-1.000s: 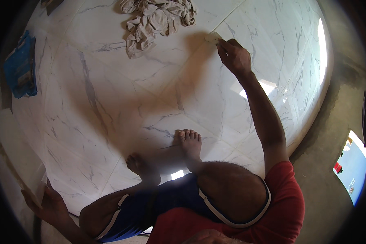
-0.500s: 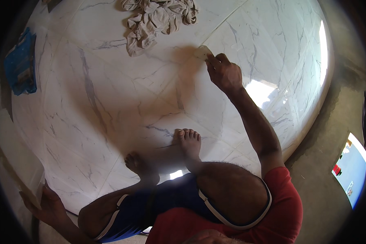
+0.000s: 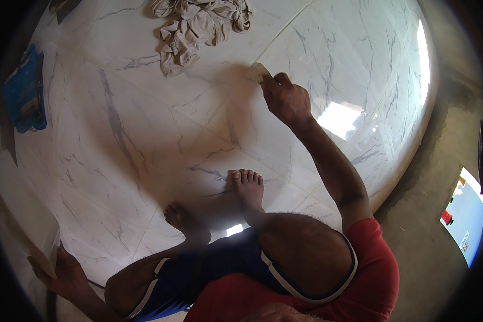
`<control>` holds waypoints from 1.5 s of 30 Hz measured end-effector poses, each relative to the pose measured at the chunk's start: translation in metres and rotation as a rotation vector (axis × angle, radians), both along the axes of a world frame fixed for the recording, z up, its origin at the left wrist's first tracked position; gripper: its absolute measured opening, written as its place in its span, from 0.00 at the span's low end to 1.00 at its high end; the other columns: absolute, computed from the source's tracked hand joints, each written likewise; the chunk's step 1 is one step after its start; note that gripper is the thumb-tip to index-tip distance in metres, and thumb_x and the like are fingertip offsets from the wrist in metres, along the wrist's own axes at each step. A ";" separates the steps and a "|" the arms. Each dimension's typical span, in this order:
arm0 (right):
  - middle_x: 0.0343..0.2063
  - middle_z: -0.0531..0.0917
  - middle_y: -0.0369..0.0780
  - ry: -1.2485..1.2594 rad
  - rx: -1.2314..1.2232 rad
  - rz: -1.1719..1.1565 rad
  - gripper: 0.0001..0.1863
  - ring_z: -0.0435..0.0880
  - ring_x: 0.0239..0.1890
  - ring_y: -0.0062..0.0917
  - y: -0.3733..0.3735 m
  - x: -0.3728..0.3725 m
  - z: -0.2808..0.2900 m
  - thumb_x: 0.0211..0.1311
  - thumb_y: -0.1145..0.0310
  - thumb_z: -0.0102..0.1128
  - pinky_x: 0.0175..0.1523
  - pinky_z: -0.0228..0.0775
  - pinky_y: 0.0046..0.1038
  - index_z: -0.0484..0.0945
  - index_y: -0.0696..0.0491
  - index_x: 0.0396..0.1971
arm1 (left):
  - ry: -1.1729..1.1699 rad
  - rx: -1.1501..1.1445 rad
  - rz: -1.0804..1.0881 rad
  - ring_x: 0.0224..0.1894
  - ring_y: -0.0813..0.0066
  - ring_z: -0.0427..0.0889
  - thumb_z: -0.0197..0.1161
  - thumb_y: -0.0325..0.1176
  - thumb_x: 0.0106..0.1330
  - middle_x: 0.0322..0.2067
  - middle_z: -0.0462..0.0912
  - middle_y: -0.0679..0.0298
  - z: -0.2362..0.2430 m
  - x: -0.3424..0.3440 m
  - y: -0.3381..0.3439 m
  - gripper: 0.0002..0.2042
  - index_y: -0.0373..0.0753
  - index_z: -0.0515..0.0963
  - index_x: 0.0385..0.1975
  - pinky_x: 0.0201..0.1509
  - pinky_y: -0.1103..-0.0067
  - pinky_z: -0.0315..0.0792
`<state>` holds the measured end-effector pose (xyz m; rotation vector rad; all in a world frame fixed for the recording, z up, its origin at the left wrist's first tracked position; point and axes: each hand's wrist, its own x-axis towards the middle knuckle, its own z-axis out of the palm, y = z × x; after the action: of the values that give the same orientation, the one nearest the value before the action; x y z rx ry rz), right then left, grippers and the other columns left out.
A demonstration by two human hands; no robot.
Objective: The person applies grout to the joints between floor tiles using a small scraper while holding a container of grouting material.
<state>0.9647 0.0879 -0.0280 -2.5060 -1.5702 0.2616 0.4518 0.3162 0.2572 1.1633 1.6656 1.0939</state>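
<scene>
Stretched forward, my right hand [image 3: 287, 99] pinches a thin, pale, flat scraper-like piece [image 3: 257, 72]. The piece is at the near end of a visible joint line in the marbled white tile floor [image 3: 300, 161]; whether it presses on the tile cannot be told. At the lower left, my left hand [image 3: 64, 273] closes round the corner of a pale slab [image 3: 32, 214] with a tan edge. Part of that hand is dim and its fingertips are hard to make out. Beyond the scraper, slightly left, lies a crumpled beige cloth [image 3: 196, 32].
A torn blue bag or packet [image 3: 26, 91] lies at the far left. My bare feet [image 3: 248, 188] stand on the tiles below the cloth. Rough grey cement floor [image 3: 413, 214] borders the tiles on the right, with a light-blue printed panel [image 3: 464, 220] on it.
My right hand and the scraper piece have shifted slightly left. The cloth and blue bag sit a little differently in the picture as the view moves. My left hand stays at the slab.
</scene>
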 end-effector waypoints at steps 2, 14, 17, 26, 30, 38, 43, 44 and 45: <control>0.34 0.82 0.42 -0.021 -0.018 0.008 0.14 0.86 0.22 0.38 -0.026 0.002 0.007 0.71 0.60 0.60 0.25 0.81 0.38 0.82 0.48 0.50 | -0.006 -0.007 -0.001 0.64 0.55 0.75 0.53 0.36 0.80 0.67 0.69 0.47 -0.002 -0.001 0.000 0.25 0.30 0.60 0.72 0.67 0.64 0.79; 0.42 0.87 0.39 -0.074 0.172 -0.119 0.15 0.89 0.35 0.38 0.009 0.059 -0.003 0.69 0.61 0.64 0.33 0.82 0.40 0.82 0.44 0.53 | -0.309 -0.115 -0.124 0.62 0.54 0.78 0.52 0.36 0.80 0.65 0.72 0.46 -0.007 -0.003 0.003 0.25 0.29 0.61 0.71 0.68 0.62 0.79; 0.43 0.86 0.38 -0.116 0.146 -0.142 0.16 0.89 0.37 0.38 0.007 0.070 -0.020 0.69 0.60 0.64 0.34 0.82 0.40 0.81 0.43 0.55 | -0.315 -0.134 -0.147 0.60 0.55 0.79 0.51 0.37 0.81 0.64 0.73 0.46 -0.005 0.016 -0.001 0.25 0.29 0.61 0.70 0.67 0.63 0.79; 0.44 0.83 0.39 -0.127 0.152 -0.062 0.20 0.88 0.38 0.39 -0.004 0.100 -0.041 0.70 0.62 0.63 0.37 0.83 0.42 0.77 0.41 0.60 | -0.300 -0.140 -0.151 0.62 0.58 0.78 0.52 0.36 0.81 0.65 0.73 0.46 -0.009 0.004 0.007 0.24 0.28 0.62 0.69 0.68 0.65 0.78; 0.44 0.83 0.39 -0.079 0.067 -0.064 0.19 0.89 0.37 0.39 -0.016 0.109 -0.021 0.70 0.63 0.63 0.37 0.82 0.43 0.77 0.41 0.60 | -0.403 -0.139 -0.208 0.62 0.58 0.78 0.52 0.35 0.81 0.64 0.73 0.46 -0.006 0.010 0.003 0.24 0.28 0.62 0.69 0.68 0.66 0.78; 0.37 0.84 0.39 -0.199 -0.072 -0.015 0.14 0.88 0.30 0.38 0.033 0.095 0.002 0.71 0.59 0.60 0.33 0.83 0.38 0.82 0.43 0.52 | 0.023 -0.036 0.071 0.63 0.58 0.78 0.52 0.35 0.81 0.64 0.74 0.47 -0.009 0.020 0.004 0.24 0.29 0.62 0.70 0.69 0.67 0.78; 0.35 0.83 0.39 -0.172 -0.027 0.011 0.12 0.88 0.28 0.36 0.002 0.108 0.005 0.71 0.59 0.60 0.30 0.81 0.37 0.83 0.44 0.50 | -0.742 -0.202 -0.399 0.63 0.58 0.79 0.52 0.37 0.81 0.65 0.74 0.47 -0.008 -0.010 0.005 0.24 0.29 0.62 0.70 0.68 0.66 0.79; 0.35 0.83 0.39 -0.173 -0.032 0.013 0.12 0.88 0.28 0.36 0.005 0.108 0.006 0.71 0.59 0.60 0.30 0.81 0.37 0.83 0.44 0.50 | -0.272 -0.103 -0.103 0.63 0.57 0.79 0.51 0.37 0.81 0.65 0.74 0.47 -0.006 0.020 0.001 0.24 0.30 0.62 0.70 0.67 0.65 0.79; 0.35 0.83 0.39 -0.176 -0.011 -0.002 0.12 0.88 0.28 0.37 0.012 0.109 0.007 0.71 0.59 0.60 0.30 0.81 0.38 0.83 0.44 0.50 | -0.039 -0.037 0.034 0.63 0.57 0.79 0.51 0.37 0.81 0.65 0.73 0.47 -0.007 0.028 0.000 0.24 0.30 0.62 0.70 0.67 0.64 0.80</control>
<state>1.0739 0.1000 -0.0207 -2.6012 -1.6314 0.0505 0.4793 0.3157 0.2507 1.0878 1.6742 1.0949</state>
